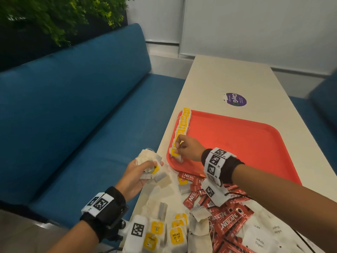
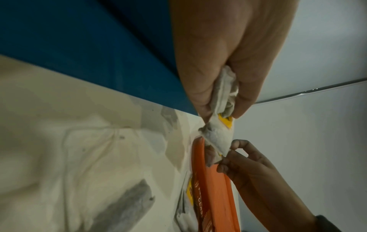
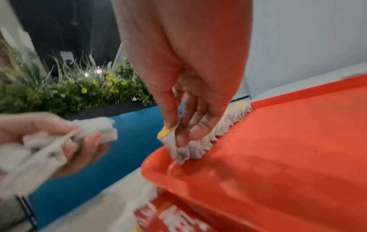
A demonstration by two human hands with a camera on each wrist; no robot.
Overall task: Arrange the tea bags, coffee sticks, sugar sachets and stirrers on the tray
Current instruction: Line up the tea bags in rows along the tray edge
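Tea-bag work at the left edge of a long cream tabletop (image 1: 228,77), with most of the sorting yet to come. Furthest left, a blue upholstered bench seat (image 1: 73,106) runs hard against the tabletop's long side, so anything nudged off that edge would likely drop onto the cushion. The left hand (image 1: 135,175) hangs just past that edge, its grip curled round a crumpled bunch of white paper tea bags with yellow tags (image 1: 148,161), evidently the stock for the row. Beside it, the right hand (image 1: 189,149) pinches one white tea bag with a yellow tag (image 1: 176,154) between thumb and fingertips, low at the near left corner of the flat red plastic tray (image 1: 237,143). That bag sits at the near end of an overlapping line of yellow-tagged tea bags (image 1: 183,125) laid along the tray's left rim, reaching to the far corner.

Judged from this, only the tea-bag row is under way, and it appears close to filling that side. Nothing else is on the tray: its broad middle and right stand open, giving plenty of room for further rows. Waiting on the tabletop nearest the camera are loose tea bags (image 1: 176,234), a heap of red Nescafé coffee sticks (image 1: 224,216) pressing on the tray's near rim, and white paper sugar sachets (image 1: 260,240) to the right. No stirrers can be made out. Beyond the tray lies a round purple sticker (image 1: 235,99) on bare tabletop.
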